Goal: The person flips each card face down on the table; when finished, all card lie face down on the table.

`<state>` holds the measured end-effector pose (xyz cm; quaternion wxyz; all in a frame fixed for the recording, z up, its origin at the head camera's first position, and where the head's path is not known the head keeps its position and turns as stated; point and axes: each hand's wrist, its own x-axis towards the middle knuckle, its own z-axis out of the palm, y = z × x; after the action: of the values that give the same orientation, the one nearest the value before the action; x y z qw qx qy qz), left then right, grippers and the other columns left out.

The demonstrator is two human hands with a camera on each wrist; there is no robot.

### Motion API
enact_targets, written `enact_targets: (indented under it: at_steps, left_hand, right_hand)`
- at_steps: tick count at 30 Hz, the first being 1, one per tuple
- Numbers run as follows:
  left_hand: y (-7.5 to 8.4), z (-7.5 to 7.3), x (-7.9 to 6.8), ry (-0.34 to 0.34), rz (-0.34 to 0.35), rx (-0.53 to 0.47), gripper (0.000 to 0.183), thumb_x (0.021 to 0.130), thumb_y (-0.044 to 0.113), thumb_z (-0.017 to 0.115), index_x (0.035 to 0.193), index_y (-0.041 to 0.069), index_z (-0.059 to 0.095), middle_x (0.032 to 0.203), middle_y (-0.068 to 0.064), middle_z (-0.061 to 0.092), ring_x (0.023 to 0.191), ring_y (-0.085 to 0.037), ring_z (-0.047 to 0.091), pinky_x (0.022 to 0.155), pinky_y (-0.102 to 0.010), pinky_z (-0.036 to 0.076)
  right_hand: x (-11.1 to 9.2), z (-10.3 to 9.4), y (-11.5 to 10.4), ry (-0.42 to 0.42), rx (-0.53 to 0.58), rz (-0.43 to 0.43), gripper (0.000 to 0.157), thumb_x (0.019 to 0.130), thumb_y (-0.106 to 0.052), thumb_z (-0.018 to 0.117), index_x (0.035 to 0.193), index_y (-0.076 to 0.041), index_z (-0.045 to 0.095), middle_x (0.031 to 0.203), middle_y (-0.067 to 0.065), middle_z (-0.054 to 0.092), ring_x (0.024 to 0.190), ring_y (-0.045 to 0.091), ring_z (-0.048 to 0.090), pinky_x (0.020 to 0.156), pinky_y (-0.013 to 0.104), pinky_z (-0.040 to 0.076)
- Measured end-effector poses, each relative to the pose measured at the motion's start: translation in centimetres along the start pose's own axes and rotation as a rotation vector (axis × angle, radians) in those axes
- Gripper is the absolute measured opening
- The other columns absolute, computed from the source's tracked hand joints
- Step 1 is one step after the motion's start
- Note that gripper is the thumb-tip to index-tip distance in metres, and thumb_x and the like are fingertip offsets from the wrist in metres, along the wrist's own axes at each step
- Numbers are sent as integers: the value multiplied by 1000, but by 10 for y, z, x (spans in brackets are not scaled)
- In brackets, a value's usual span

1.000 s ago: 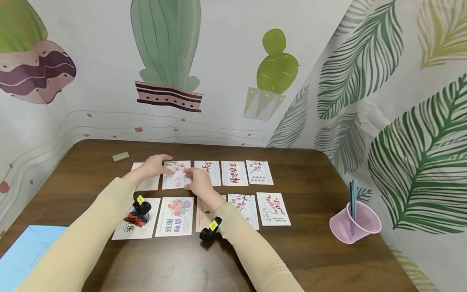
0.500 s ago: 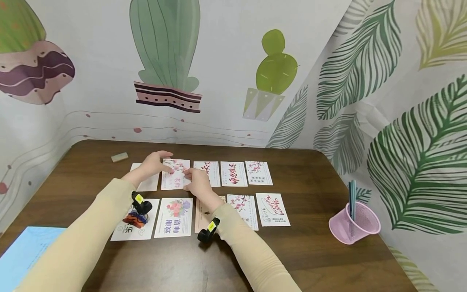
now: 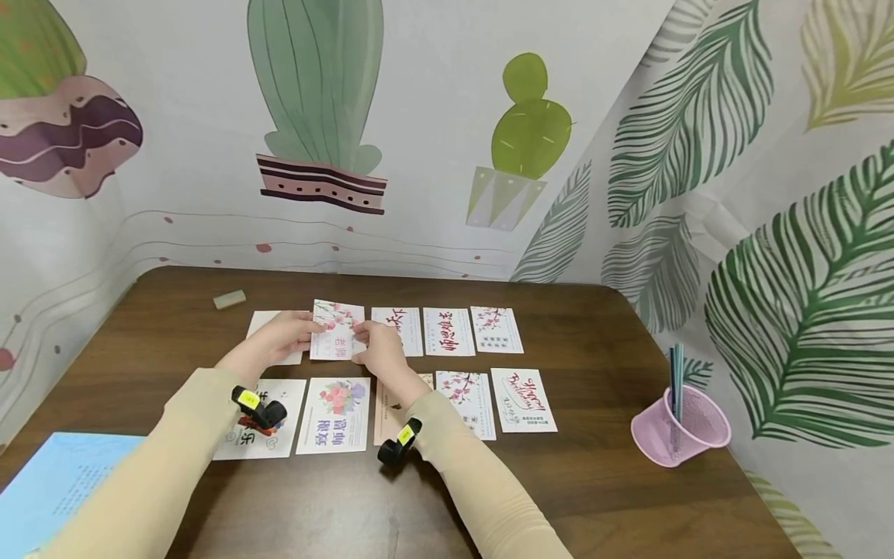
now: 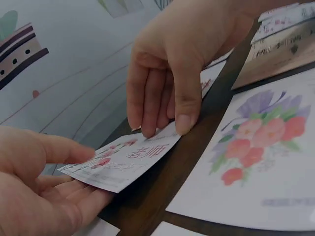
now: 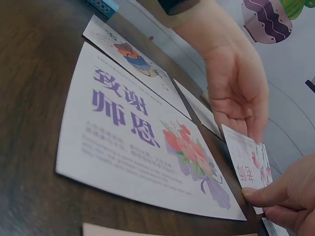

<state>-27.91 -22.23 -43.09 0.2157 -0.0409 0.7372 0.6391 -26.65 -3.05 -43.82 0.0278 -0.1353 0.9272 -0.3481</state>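
A white card with pink blossoms and pink characters (image 3: 338,332) is in the back row, between both hands. My left hand (image 3: 274,340) pinches its left edge. In the left wrist view the thumb is above that card (image 4: 118,169) and the fingers lie beneath it, its near edge raised off the table. My right hand (image 3: 382,351) pinches the opposite edge, thumb and fingertips on either side, as the right wrist view also shows. A flower-bouquet card (image 3: 333,414) lies flat in the front row, just nearer than the held card.
Other cards lie in two rows, among them a red-lettered card (image 3: 449,332), a birthday card (image 3: 524,400) and a plain white card (image 3: 289,359) partly under the left hand. A pink mesh pen cup (image 3: 656,431) stands right. A blue sheet (image 3: 63,481) and small eraser-like block (image 3: 229,300) lie left.
My left hand has drawn in its fingers and slipped them under the blossom card's left edge, which has risen. The right hand has stayed at the right edge.
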Motion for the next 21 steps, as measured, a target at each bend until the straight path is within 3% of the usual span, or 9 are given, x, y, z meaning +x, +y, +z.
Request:
enact_targets:
  at_steps: [3,8,14,19,21]
  left_hand:
    - [-5,0,-4,-13,24,-16,60,98,2,46,147,-18,17,132,-26,52,91,-2,63,87,-21,56]
    - [-7,1,-10,-10,59,-28,61,96,-3,46,146,-21,16,124,-22,59,87,-2,64,83,-20,56]
    - [1,4,-20,4,133,-22,57,97,-3,44,144,-22,18,141,-38,41,91,-1,63,85,-20,56]
    - [12,6,-32,58,171,1,56,99,-1,43,145,-21,18,146,-38,35,98,-2,62,85,-18,55]
    - [15,9,-37,82,180,8,56,99,-1,42,146,-20,17,147,-37,34,106,-9,62,87,-18,54]
  right_hand:
    - [0,0,0,-1,13,1,44,76,-4,82,117,-6,68,109,5,73,102,17,67,88,23,54]
    - [-2,-1,0,-6,20,-19,47,77,-3,81,121,-7,66,112,5,72,105,18,67,90,24,53]
    - [-3,-6,-2,11,72,-61,49,78,-2,80,124,-6,65,115,6,72,106,19,67,91,24,53]
    - [-3,-9,-9,50,196,-126,42,82,-3,76,122,-6,65,114,8,72,102,18,69,85,18,54]
    - [-2,-9,-13,56,254,-148,36,85,-6,74,120,-5,66,112,8,73,100,18,70,83,16,54]
